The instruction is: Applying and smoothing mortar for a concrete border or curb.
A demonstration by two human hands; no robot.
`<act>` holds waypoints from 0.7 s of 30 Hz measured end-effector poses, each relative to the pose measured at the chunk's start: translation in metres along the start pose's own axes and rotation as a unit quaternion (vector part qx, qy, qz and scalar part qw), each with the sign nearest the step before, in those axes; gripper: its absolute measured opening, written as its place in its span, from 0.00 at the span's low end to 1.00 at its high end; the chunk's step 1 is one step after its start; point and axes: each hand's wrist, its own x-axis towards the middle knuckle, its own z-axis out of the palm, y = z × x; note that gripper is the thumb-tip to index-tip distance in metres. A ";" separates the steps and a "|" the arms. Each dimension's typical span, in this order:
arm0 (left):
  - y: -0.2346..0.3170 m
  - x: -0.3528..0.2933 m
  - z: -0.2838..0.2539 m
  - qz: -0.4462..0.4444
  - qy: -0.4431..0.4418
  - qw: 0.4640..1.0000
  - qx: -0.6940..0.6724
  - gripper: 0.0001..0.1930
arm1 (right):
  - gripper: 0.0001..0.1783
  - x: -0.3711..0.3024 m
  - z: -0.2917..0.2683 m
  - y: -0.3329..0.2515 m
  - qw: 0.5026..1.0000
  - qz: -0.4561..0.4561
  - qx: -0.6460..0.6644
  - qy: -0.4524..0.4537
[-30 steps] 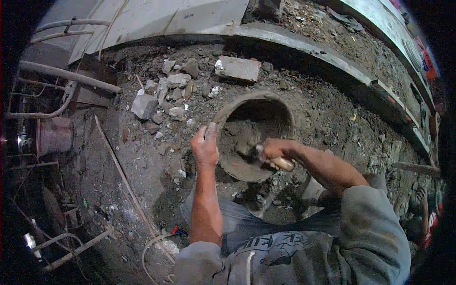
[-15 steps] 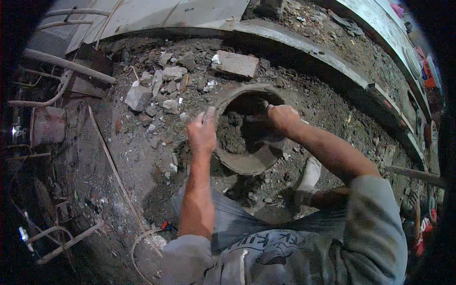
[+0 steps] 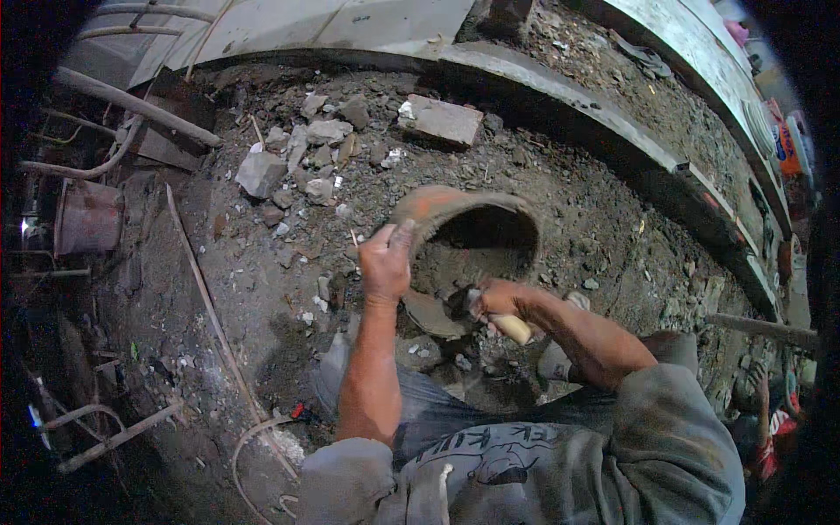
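A round, mortar-smeared tub [image 3: 448, 203] is tilted toward me on the ground between my hands. My left hand [image 3: 385, 261] is closed on its left rim. In my right hand [image 3: 503, 302], at the near side of the tub, is a trowel with a pale wooden handle [image 3: 511, 329]. Its dark blade points left over the near rim, partly hidden by my fingers and shadow. Grey wet mortar shows in the lower part of the tub, while its far inner wall lies in shadow.
Broken stones [image 3: 262, 173] and a concrete block [image 3: 440, 121] lie beyond the tub. A long thin stick [image 3: 208, 302] rests on the dirt at left, near metal handles [image 3: 131, 101] and a reddish bucket [image 3: 89, 217]. A concrete curb [image 3: 595, 109] curves along the right; another person's hand [image 3: 759, 378] shows far right.
The tub has gone from nearly upright to tipped toward me, its far side raised. My right hand has come out from inside it to the near rim, bringing the trowel into view.
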 end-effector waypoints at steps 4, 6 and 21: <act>0.007 0.022 0.004 -0.077 0.029 0.996 0.018 0.21 | 0.15 -0.043 -0.014 -0.017 0.960 0.016 -0.245 0.135; 0.018 0.026 0.003 -0.076 0.025 0.995 0.065 0.22 | 0.12 -0.046 -0.032 -0.023 0.848 -0.012 -0.436 0.301; 0.030 0.009 0.025 -0.030 -0.008 0.999 0.042 0.20 | 0.10 0.045 -0.087 0.093 0.912 -0.106 -0.349 0.189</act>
